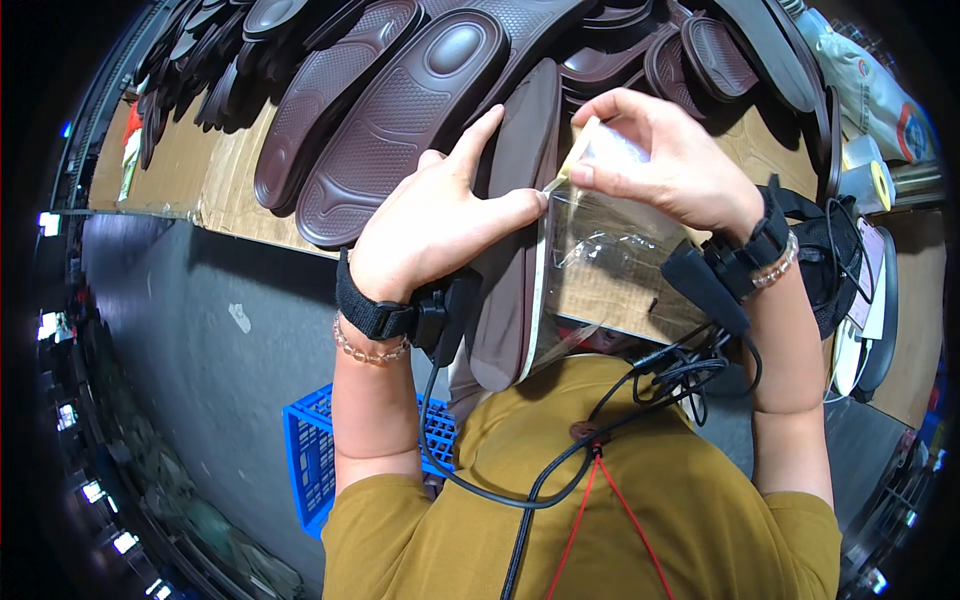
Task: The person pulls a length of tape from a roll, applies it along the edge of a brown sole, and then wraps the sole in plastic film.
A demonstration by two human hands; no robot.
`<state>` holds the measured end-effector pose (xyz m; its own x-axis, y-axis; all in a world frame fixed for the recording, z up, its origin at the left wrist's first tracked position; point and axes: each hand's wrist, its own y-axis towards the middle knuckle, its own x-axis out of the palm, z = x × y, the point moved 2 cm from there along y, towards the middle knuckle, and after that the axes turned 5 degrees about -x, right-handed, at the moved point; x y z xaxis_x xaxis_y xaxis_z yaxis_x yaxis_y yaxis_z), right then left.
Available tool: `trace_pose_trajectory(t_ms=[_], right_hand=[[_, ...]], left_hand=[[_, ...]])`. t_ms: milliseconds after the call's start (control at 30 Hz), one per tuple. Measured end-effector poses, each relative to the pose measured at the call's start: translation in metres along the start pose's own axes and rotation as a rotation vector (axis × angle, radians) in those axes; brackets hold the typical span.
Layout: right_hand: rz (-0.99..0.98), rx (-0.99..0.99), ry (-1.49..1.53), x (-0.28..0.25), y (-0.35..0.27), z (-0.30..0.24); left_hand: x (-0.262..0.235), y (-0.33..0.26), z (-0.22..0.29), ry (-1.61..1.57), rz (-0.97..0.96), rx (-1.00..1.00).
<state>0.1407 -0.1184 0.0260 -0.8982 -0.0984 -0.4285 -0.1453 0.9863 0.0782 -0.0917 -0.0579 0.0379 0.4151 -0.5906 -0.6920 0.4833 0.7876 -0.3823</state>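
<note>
A pair of long dark brown insoles (500, 330) lies partly over the table's front edge, one against the other. Beside them a clear plastic bag (610, 250) spreads to the right, with a pale strip along its left edge. My left hand (430, 215) rests across the insoles, index finger stretched forward and thumb out at the bag's edge. Pinched in my right hand (670, 160) is what looks like a small roll of clear tape (612, 150) with a yellowish rim. A short end reaches from it toward my left thumb.
Dark brown insoles (400, 120) cover the back of the cardboard-topped table (225, 165). At the right are tape rolls (868, 186), a white plastic bag (865, 90), a black bag (820, 260) and a phone (868, 255). Black cables (690, 375) hang before me, above a blue crate (310, 450).
</note>
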Motion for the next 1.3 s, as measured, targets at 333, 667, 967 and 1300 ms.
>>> trace_pose_trajectory(t_ms=[333,667,967,1300], right_hand=[[0.396,-0.483,-0.583,-0.002,0.01,-0.023],[0.472,-0.561,-0.765,0.009,0.008,-0.03],[0.524,-0.604,-0.799,0.015,0.004,-0.032],[0.535,-0.611,-0.771,0.016,0.005,-0.029]], left_hand=[[0.001,-0.003,-0.001,-0.022,0.002,0.0],[0.001,-0.002,-0.003,-0.008,0.036,0.01],[0.005,-0.003,-0.004,0.015,0.081,0.018],[0.003,-0.004,-0.002,0.037,0.104,0.02]])
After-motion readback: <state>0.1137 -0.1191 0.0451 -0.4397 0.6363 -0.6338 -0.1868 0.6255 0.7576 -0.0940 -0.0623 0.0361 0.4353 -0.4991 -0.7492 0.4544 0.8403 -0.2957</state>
